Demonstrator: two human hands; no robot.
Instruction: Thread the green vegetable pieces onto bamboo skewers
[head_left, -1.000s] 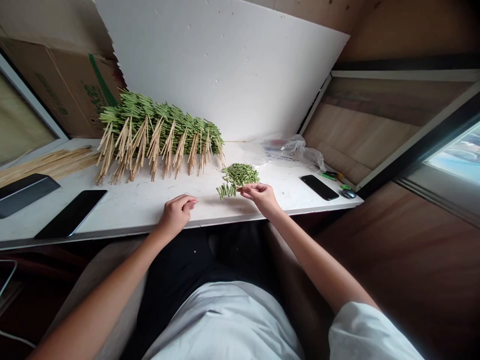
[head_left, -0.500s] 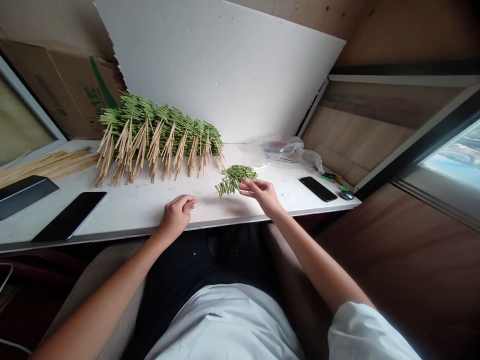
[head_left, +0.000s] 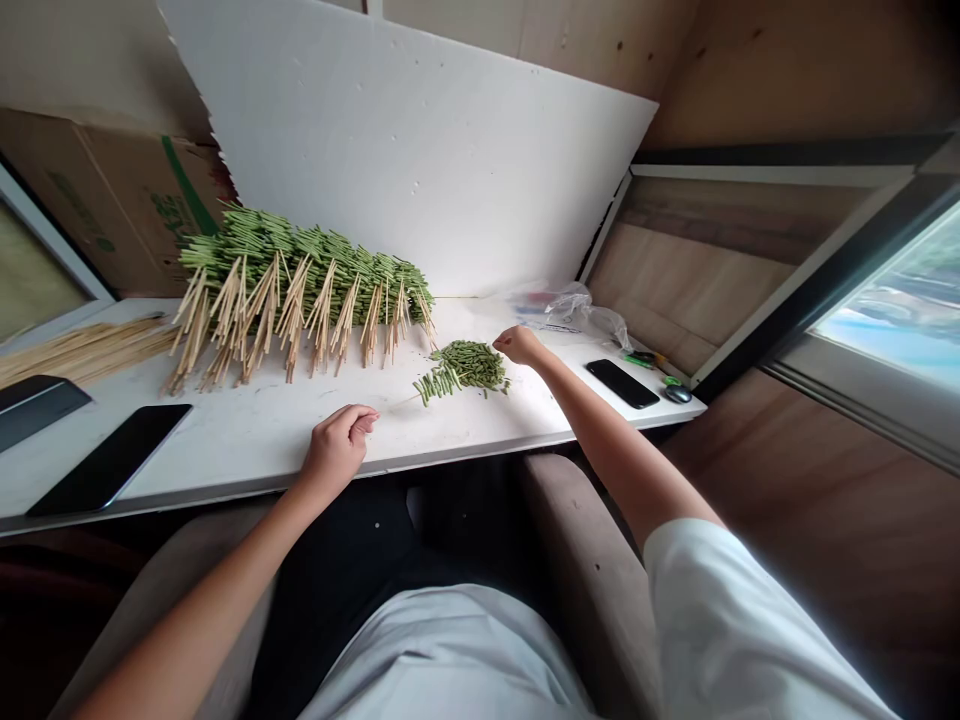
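Green pieces crowd the far end of a thin pale wooden skewer [head_left: 437, 383] in the head view – its long axis runs rightward and slightly away over the white tabletop [head_left: 277, 432], pointing to the heap of short green pieces [head_left: 472, 363]. The left hand [head_left: 341, 440] is clamped on its bare end; the right hand [head_left: 523, 346] – fingertips together – hovers by the heap's right side.

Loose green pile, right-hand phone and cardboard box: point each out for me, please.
Loose green pile [head_left: 481, 366]: head view, middle of the heap.
Right-hand phone [head_left: 622, 384]: head view, centre of its dark screen.
Cardboard box [head_left: 124, 190]: head view, brown face left of the green stripe.
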